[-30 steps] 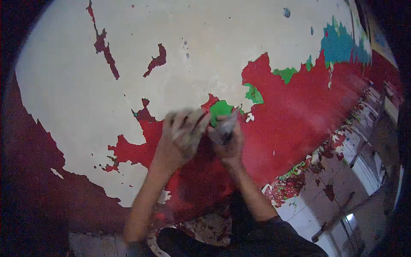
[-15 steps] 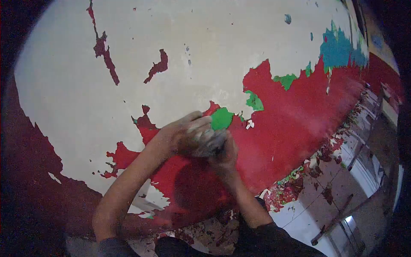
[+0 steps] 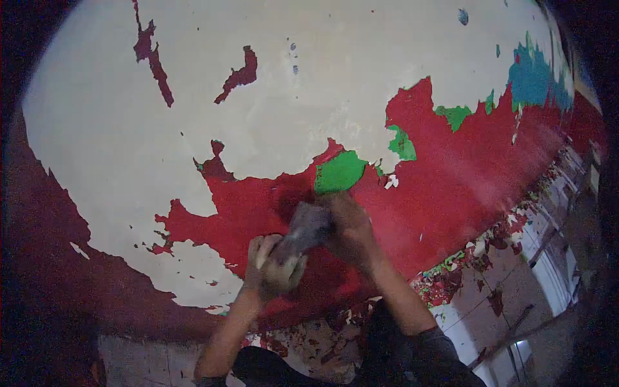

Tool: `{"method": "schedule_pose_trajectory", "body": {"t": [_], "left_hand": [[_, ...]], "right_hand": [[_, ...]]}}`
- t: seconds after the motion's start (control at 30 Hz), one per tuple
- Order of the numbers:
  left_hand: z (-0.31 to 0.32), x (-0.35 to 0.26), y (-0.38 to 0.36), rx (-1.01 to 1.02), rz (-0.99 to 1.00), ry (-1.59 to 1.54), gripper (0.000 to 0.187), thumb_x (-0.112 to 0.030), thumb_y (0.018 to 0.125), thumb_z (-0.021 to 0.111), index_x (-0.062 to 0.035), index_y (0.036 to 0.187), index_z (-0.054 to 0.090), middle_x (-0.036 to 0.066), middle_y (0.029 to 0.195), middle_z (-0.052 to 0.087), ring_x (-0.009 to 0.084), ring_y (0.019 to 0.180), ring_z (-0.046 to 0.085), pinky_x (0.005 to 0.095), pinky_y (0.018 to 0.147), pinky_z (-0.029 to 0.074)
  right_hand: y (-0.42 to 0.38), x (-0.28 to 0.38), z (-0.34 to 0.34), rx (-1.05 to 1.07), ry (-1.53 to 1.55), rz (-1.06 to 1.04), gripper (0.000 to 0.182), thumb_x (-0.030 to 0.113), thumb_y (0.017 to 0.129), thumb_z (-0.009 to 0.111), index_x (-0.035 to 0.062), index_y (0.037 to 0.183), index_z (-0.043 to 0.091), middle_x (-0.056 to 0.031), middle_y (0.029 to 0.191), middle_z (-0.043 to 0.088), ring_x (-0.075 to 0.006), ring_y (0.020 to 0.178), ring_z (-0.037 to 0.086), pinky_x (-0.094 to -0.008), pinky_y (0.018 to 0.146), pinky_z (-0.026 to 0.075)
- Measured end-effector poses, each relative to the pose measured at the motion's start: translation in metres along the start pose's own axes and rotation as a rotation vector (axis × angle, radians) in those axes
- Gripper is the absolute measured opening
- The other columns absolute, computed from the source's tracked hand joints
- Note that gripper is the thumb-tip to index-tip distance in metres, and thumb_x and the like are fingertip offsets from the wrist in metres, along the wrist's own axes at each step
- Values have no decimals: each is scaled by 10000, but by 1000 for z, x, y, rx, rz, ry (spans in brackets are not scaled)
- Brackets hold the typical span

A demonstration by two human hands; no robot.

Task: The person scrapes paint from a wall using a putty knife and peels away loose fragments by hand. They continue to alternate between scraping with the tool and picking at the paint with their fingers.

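Note:
Both hands are at a large surface point(image 3: 271, 129) with cream, red and green layers of peeling paint. A greyish object point(image 3: 303, 229), blurred by motion, lies between them; its exact kind cannot be made out. My left hand point(image 3: 276, 261) has its fingers bent round the lower left end of this object. My right hand point(image 3: 348, 226) is closed at its upper right end, just below a green patch point(image 3: 340, 173). The right fingertips are smeared and partly hidden. Red paint point(image 3: 238, 203) surrounds both hands.
Paint flakes point(image 3: 445, 284) lie along the lower right edge of the surface, on a tiled floor point(image 3: 471, 319). More debris point(image 3: 316, 348) is scattered at the bottom centre. A blue patch point(image 3: 530, 77) shows at the upper right, and dark red paint point(image 3: 51, 213) at the left.
My left hand has moved down and slightly left, away from the green patch, which is now more exposed. My right hand has shifted slightly right. The grey object shows more between them.

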State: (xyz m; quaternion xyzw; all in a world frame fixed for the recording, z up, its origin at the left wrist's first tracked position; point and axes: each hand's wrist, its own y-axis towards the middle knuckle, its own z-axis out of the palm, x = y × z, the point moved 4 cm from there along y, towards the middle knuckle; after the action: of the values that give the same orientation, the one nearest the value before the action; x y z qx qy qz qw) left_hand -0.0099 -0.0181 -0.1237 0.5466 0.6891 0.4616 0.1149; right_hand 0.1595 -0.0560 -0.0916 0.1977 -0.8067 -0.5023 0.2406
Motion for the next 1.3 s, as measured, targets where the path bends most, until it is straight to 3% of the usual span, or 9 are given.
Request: {"method": "schedule_pose_trajectory", "body": {"t": [0.17,0.37,0.53,0.6,0.77,0.93,1.13,1.2,1.3], "left_hand": [[-4,5,41,-27,-54,-3,244,-166,683,637,-98,917,638,86,1174,536,269,1119,461,496,927,352],[-11,20,119,159,414,282,319,-199,756,622,-133,1068,614,37,1289,484,257,1203,432,477,1058,277],[-20,44,125,428,285,-60,431,-234,822,608,-158,1239,530,-29,1313,474,213,1193,471,382,1019,396],[-24,37,128,440,596,226,434,-244,829,606,-157,1246,521,5,1298,488,224,1158,502,375,964,445],[-37,22,139,146,799,74,265,-132,634,611,-40,883,609,68,908,594,224,951,564,342,859,490],[-18,29,134,191,766,39,251,-183,679,597,-79,907,584,61,916,561,217,889,552,353,776,490],[26,55,81,743,94,-376,246,-246,686,590,-90,876,593,79,948,572,235,878,540,381,761,483],[16,53,28,520,532,-51,198,-232,676,601,-88,812,602,80,922,583,239,898,539,374,772,477],[-7,31,-19,455,596,59,139,-208,665,606,-89,736,612,76,882,593,242,947,532,372,793,465]], "right_hand": [[-73,0,-5,428,-43,24,524,55,630,678,-17,1111,483,-194,1035,568,-379,957,569,-435,834,480],[-100,-16,-15,120,266,517,562,64,681,732,6,1187,494,-169,1078,587,-267,1008,592,-368,826,486],[-17,5,-21,-171,-69,79,351,73,593,681,-5,909,552,-166,1142,562,-339,1025,578,-408,823,516],[-5,6,-15,-196,-219,-65,308,80,594,661,7,875,559,-149,1123,573,-330,1029,576,-416,816,520],[-7,-6,-8,-177,-230,-107,247,96,629,631,36,859,562,-129,1095,586,-311,1059,562,-412,779,531],[-8,-9,-5,-103,-272,-80,257,129,670,633,59,901,545,-122,1052,585,-302,977,582,-415,679,527],[2,-5,-15,121,-172,-125,299,89,659,631,34,924,506,-130,947,566,-320,886,584,-407,667,511],[-2,-5,-16,229,-143,-112,297,63,648,628,22,915,502,-143,938,565,-325,900,580,-401,709,505],[-25,-1,3,653,-85,40,199,103,754,553,18,930,515,-156,968,568,-325,955,568,-415,805,485]]}}
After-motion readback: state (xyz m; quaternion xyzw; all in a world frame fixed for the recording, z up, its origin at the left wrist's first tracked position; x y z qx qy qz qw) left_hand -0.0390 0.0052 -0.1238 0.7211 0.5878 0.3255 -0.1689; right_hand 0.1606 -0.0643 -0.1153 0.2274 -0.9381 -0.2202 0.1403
